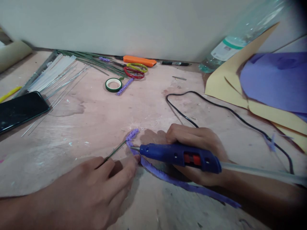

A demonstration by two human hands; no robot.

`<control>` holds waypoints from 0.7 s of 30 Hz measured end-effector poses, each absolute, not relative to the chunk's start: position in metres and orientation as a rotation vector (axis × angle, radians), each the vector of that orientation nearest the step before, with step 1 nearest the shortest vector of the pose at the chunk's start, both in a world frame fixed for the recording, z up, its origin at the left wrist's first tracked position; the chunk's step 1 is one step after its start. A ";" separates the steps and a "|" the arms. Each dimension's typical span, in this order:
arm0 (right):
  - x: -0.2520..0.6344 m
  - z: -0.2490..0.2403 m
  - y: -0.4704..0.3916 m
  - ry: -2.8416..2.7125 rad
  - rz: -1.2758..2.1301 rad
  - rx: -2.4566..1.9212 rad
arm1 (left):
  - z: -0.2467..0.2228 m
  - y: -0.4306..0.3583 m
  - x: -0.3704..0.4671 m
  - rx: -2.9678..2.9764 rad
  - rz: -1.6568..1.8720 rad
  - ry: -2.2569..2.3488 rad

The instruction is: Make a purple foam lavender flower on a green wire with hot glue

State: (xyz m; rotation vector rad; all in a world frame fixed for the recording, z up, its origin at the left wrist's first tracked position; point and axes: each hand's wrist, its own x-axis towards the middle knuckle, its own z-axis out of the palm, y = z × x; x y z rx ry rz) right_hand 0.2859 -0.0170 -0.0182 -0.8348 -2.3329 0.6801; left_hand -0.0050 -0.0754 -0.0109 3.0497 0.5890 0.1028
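1. My left hand [100, 185] pinches the green stem [116, 150], touching the purple strip [168, 179].
2. My right hand [203, 134] grips the glue gun [165, 154], nozzle [136, 148] by the strip.
3. The strip trails rightward across the table [96, 118]; I judge it light, soft.
4. I'd grasp the stiffer-looking stem.

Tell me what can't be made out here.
All in the head view:
Glue gun: handle hidden by its body and the right hand.
Phone: left end cut off by the left edge.
Bottle: top cut off by the upper edge; label print too small.
Glue stick: far end lost at the right edge.
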 end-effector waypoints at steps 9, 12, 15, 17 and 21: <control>0.287 -0.019 -0.016 -2.348 0.677 -0.810 | -0.011 -0.075 -0.004 3.056 0.141 0.609; 0.287 -0.019 -0.016 -2.352 0.682 -0.798 | -0.012 -0.074 -0.004 3.035 0.130 0.600; 0.288 -0.019 -0.016 -2.364 0.680 -0.802 | -0.012 -0.073 -0.003 3.028 0.110 0.603; 0.288 -0.019 -0.016 -2.366 0.680 -0.811 | -0.012 -0.073 -0.003 3.027 0.098 0.606; 0.289 -0.020 -0.017 -2.368 0.674 -0.847 | -0.010 -0.074 -0.003 3.064 0.072 0.578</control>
